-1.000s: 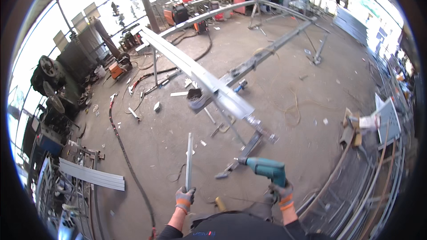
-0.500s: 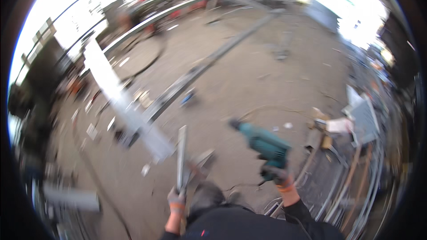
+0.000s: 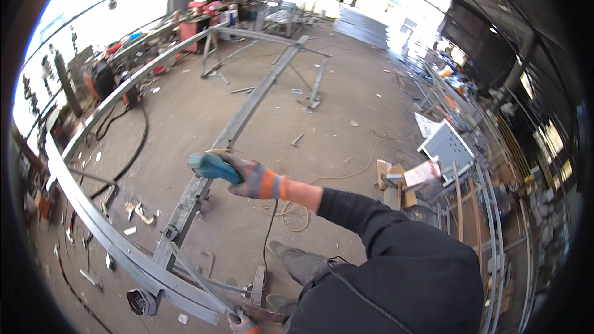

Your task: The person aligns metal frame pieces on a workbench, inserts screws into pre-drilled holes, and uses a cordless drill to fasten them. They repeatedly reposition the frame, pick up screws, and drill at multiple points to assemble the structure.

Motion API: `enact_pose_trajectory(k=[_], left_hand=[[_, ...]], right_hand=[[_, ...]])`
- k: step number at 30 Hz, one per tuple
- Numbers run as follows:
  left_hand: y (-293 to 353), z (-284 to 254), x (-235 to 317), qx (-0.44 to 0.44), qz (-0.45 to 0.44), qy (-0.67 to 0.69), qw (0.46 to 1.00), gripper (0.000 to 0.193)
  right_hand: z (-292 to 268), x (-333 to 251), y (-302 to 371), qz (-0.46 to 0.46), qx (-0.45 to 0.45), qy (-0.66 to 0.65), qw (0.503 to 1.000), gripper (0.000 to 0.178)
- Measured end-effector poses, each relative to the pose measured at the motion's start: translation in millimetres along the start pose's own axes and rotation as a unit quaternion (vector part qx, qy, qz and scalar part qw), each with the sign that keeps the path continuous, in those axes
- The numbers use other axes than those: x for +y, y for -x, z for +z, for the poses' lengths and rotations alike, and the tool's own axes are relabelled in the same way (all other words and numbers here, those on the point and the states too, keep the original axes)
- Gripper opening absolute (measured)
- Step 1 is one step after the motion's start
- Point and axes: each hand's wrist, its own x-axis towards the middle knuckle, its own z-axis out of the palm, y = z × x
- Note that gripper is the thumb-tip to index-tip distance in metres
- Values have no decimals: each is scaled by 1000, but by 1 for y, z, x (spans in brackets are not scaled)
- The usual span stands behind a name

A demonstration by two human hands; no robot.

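Observation:
My right hand (image 3: 258, 180), in a grey and orange glove, grips a teal power drill (image 3: 213, 167) by its handle. The drill is held over the long grey steel beam (image 3: 247, 111) of a metal frame; its chuck is out of sight, and I cannot tell whether it touches the beam. A black cord (image 3: 270, 235) runs down from it. At the lower edge my left hand (image 3: 243, 321), in a matching glove, is closed round the near end of a thin metal bar (image 3: 201, 278). The bar's far end reaches the beam near a pale curved metal rail (image 3: 111, 235).
A short steel piece (image 3: 257, 286) stands near my feet. On the right are a perforated grey panel (image 3: 447, 148), cardboard boxes (image 3: 391, 179) and long metal bars (image 3: 492, 235). A dark hose (image 3: 139, 142) curls beyond the frame; a thin cable loops across the floor.
The view has swung right and my right hand has carried the drill left, over the beam. My left hand's bar, formerly raised upright, now slants toward the frame.

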Motion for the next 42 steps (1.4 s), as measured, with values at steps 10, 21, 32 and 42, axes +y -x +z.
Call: enact_pose_trajectory(k=[10, 21, 32, 42], left_hand=[[108, 134, -25, 248, -198, -159, 935, 30], [-22, 219, 43, 174, -259, -45, 949, 40], [-139, 252, 129, 165, -234, -43, 957, 29], [-137, 274, 98, 165, -257, -85, 949, 36]], right_hand=[[285, 257, -203, -17, -360, 224, 906, 68], [352, 307, -149, -39, -275, 139, 950, 64], [320, 323, -162, -27, -334, 166, 928, 94], [328, 327, -167, -48, -357, 175, 916, 92]])
